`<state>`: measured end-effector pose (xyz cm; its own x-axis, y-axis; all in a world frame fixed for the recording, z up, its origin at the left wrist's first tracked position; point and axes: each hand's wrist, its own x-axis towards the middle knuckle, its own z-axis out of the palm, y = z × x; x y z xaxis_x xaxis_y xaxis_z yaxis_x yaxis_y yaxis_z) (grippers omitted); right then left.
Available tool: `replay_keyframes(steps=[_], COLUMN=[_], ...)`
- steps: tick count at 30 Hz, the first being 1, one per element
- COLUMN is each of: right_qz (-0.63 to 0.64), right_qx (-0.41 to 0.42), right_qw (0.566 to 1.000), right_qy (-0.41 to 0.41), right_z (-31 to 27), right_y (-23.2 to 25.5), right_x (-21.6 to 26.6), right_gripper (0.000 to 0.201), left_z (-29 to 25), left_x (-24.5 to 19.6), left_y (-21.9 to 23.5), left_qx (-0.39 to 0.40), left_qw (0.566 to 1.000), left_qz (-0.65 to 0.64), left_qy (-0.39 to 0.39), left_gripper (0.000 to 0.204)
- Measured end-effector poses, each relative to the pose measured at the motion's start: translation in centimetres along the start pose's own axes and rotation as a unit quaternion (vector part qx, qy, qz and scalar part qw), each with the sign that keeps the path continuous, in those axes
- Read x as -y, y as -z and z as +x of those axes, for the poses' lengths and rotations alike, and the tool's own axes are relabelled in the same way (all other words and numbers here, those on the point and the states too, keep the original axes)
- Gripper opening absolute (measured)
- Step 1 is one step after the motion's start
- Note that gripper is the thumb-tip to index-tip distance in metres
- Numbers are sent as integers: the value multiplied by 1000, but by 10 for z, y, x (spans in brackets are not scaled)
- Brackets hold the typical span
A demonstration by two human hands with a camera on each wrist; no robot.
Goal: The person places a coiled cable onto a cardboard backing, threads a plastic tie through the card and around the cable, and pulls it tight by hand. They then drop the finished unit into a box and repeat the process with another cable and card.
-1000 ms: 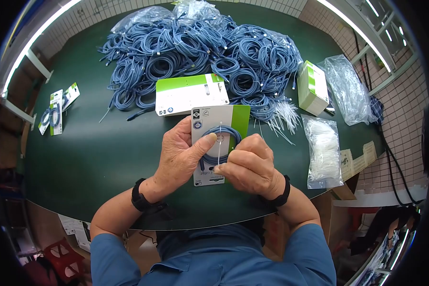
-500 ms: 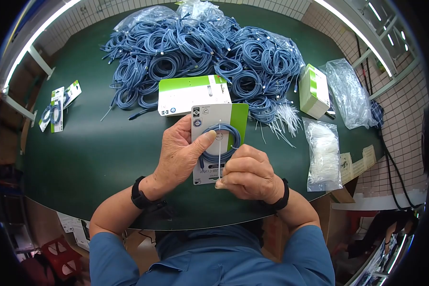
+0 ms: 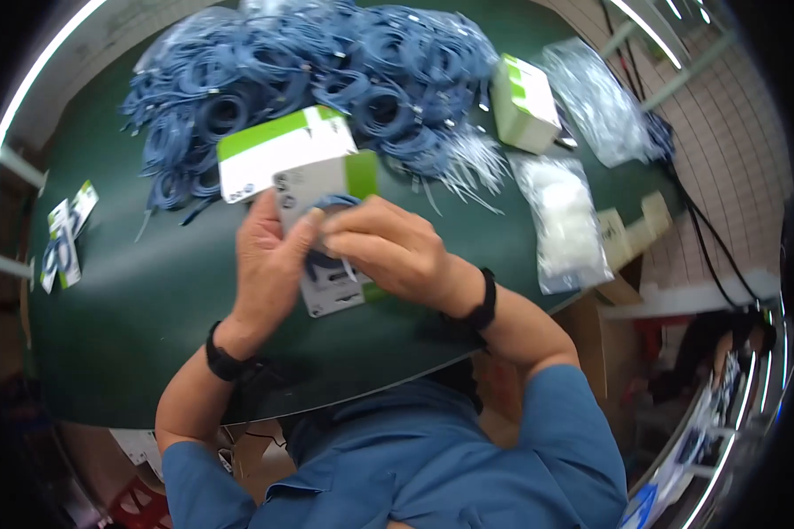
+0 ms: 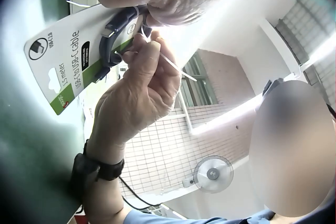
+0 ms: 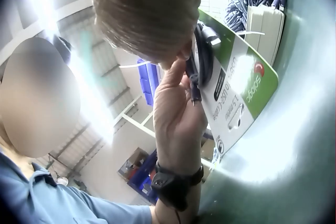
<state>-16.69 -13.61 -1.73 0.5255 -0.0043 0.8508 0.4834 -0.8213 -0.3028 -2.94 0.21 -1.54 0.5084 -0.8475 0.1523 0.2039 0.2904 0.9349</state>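
Note:
A white and green printed card [image 3: 313,181] labelled USB-C cable stands tilted above the table, with a coiled blue cable [image 4: 107,45] against its face. My left hand [image 3: 273,264] grips the card's left side, thumb lying over the coil. At the coil's middle, the bent fingers of my right hand [image 3: 393,247] pinch a thin white cable tie [image 4: 178,68], whose tail sticks out past the fingertips in the left wrist view. The tie's other end [image 5: 251,33] pokes out beyond the card in the right wrist view. The fingers hide much of the coil.
Behind the card lies a stack of similar cards [image 3: 282,150], before a big heap of coiled blue cables [image 3: 273,70]. Loose white ties [image 3: 472,167], a box-like card stack [image 3: 525,106] and a bag of ties [image 3: 560,220] are at right. Finished-looking carded cables [image 3: 66,238] lie far left.
My right hand has moved up from the tie's lower tail to the coil's middle. The card now leans, and the head view has shifted, so the table things appear further left and higher.

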Motion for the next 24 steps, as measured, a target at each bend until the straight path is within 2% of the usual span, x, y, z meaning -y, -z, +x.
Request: replay_keyframes(steps=[2,3,5,8,11,12,15,16,18,20,23,24], right_qz=[-3,-4,-16,24,82,83,165,174,45,-12,-5,-34], right_qx=[-15,-12,-10,1,-22,-20,-97,-94,-84,-72,-66,-63], right_qw=[1000,1000,1000,999,977,978,929,929,970,984,990,994], right_qy=[-7,-10,-19,-31,-194,-192,-317,-313,-226,-160,-126,-86], right_z=[4,7,14,25,34,36,30,25,18,15,13,13], right_y=[0,-1,-1,5,10,10,5,3,0,1,0,0], right_x=[-3,-3,-7,-10,-13,-13,-12,-12,-15,-15,-16,-16], right_gripper=[26,24,23,17,14,14,16,16,15,15,19,22], left_z=[2,3,5,6,6,5,-2,-2,1,-2,-1,-1], left_x=[5,5,6,6,7,7,10,11,10,14,11,11], left_y=[6,9,13,15,10,9,5,4,3,4,-1,-2], left_qx=[2,25,1,5,-1,-3,-7,-6,-4,-4,-24,-20], left_qw=[1000,1000,998,998,997,998,999,999,999,998,998,999], left_qz=[9,-2,42,39,34,29,28,31,35,45,41,21], left_qy=[-28,-12,-55,-57,-64,-63,-46,-37,-38,-40,-43,-32], left_gripper=[32,32,33,35,36,36,37,37,37,37,35,34])
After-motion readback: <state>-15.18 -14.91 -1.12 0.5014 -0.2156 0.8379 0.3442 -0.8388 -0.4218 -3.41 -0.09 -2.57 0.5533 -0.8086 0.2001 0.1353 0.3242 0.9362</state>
